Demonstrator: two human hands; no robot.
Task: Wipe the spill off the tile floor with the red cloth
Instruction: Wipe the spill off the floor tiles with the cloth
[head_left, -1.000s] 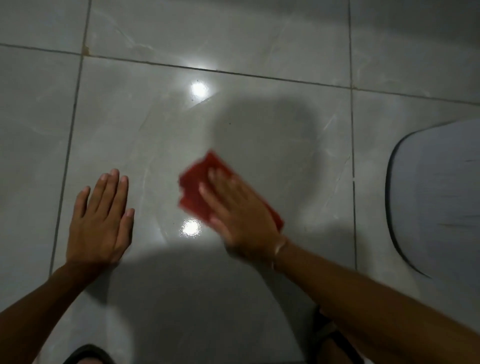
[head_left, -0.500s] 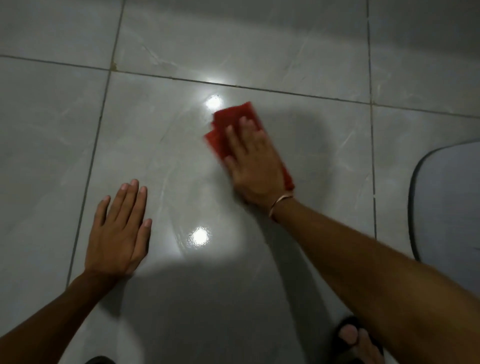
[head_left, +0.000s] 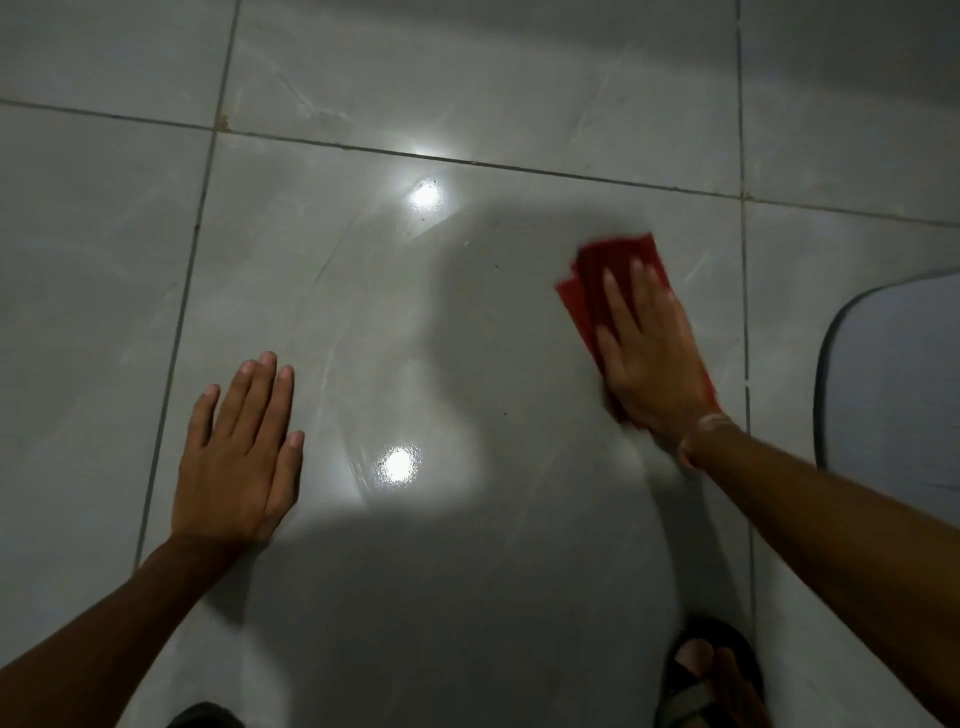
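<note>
Your left hand (head_left: 236, 462) lay flat on the tile floor (head_left: 363, 322) at the left of the big centre tile, fingers straight and close together, gripping nothing. It looked placed there as a prop, taking your weight while you leaned forward over the work.

Moving right, the middle of that tile shone with two bright lamp reflections (head_left: 399, 464), one near and one farther off beside the grout line. Faint arcs and a ripple around the near glare suggested a thin wet film, though in this dim light I could not tell how much of the spill remained or where its edge ran.

Farther right, your right hand (head_left: 649, 353) pressed the red cloth (head_left: 597, 280) down against the floor near the tile's right grout line. The fingers were spread and extended over the cloth, not curled round it: a flat palm press, which I judge kept the folded cloth wide and in full contact. The cloth showed ahead of the fingertips and along both sides of the hand.

At the far right edge sat a pale mat (head_left: 893, 384), apart from the cloth. Your sandalled foot (head_left: 711, 675) showed below.
</note>
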